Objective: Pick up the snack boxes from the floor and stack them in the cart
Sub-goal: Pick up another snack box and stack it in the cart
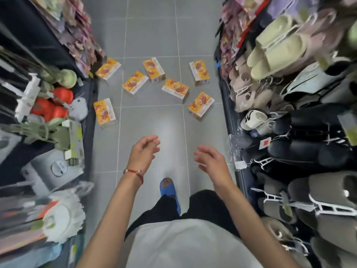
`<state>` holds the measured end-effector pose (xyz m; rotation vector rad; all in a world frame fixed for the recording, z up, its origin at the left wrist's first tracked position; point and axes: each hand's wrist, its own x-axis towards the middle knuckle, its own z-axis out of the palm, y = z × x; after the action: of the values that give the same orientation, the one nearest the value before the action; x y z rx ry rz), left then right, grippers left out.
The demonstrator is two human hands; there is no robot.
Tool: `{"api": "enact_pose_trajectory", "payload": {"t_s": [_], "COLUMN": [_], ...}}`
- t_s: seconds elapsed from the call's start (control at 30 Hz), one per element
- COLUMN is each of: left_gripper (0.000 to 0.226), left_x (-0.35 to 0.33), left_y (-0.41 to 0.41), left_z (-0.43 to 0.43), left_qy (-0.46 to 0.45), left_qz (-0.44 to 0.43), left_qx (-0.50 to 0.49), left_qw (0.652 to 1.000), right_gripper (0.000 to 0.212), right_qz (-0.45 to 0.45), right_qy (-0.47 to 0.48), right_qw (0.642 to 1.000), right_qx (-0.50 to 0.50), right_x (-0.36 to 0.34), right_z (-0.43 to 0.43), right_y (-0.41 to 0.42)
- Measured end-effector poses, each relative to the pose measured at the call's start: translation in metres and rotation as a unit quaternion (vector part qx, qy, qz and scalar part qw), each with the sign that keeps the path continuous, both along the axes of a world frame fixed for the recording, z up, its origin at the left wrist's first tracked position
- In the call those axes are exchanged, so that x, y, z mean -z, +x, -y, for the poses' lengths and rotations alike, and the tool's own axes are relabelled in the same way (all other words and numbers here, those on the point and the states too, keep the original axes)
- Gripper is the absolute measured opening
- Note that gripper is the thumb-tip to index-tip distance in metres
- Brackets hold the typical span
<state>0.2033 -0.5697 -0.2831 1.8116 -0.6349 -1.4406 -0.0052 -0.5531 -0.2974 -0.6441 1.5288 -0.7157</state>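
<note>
I'm looking straight down a shop aisle, and the snack boxes (pixel 175 88) are all on the grey tiled floor (pixel 150 122): seven orange-and-yellow cartons, lying flat and scattered across the middle of the frame. At the top of the scatter, the upper-left box (pixel 108 69) sits right at the foot of the left shelf (pixel 58 55), the upper-middle box (pixel 154 70) lies beside it, and the upper-right box (pixel 199 73) is close to the slipper rack (pixel 289 132). Below them two more sit side by side near the centre. Lowest are the lower-left box (pixel 104 113) and the lower-right box (pixel 201 105), one on each side of the aisle. None of them touches another. Both arms reach out from the bottom of the frame. The left hand (pixel 144 151) hangs over bare tile at centre, its fingers loosely curled, nothing in them, with a red bracelet (pixel 134 173) on the wrist. The right hand (pixel 209 159) is just beside it, fingers relaxed and slightly spread, also holding nothing. Both hands are well short of the nearest boxes. A blue slipper (pixel 169 190) shows on the floor between the arms. Plush toys (pixel 52 107) fill the left shelf, blurred.
</note>
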Motion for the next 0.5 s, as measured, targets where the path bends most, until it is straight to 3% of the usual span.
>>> {"api": "enact_pose_trajectory", "payload": {"t_s": [0.27, 0.5], "left_gripper": [0.015, 0.014], "left_x": [0.012, 0.03], "left_y": [-0.013, -0.048], "left_z": [0.15, 0.281], "left_qy": [0.041, 0.035], "left_qz": [-0.008, -0.002], "left_qx": [0.062, 0.029], "left_qw": [0.997, 0.999], "right_gripper": [0.02, 0.022], "right_qz": [-0.003, -0.014], "right_qy": [0.044, 0.08], "right_qw": [0.995, 0.995], "right_qx": [0.091, 0.05], "right_x": [0.012, 0.044], "right_z": [0.113, 0.253], "right_y": [-0.019, -0.049]}}
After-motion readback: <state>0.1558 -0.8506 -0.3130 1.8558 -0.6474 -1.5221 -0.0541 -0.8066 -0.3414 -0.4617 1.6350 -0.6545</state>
